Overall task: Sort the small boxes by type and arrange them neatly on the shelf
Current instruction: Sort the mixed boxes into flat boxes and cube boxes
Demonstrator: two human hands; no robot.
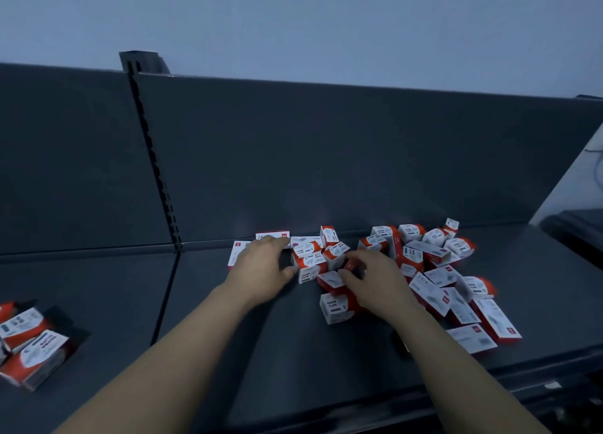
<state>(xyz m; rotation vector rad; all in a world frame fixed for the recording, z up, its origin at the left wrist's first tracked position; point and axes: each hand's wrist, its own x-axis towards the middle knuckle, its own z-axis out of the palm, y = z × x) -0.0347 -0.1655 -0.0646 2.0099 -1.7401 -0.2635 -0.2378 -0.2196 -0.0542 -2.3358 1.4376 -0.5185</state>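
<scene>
Paper clip boxes (309, 260) sit between left hand (261, 270) and right hand (378, 283).

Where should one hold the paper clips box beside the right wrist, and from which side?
Pinch the paper clips box by its white end, probably from the left: the shelf is bare there, while the right hand covers its red end.

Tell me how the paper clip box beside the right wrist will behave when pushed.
The paper clip box has flat cardboard faces, so it would probably slide, not roll. It looks small, likely light. A red box lies right behind it and may shift.
</scene>
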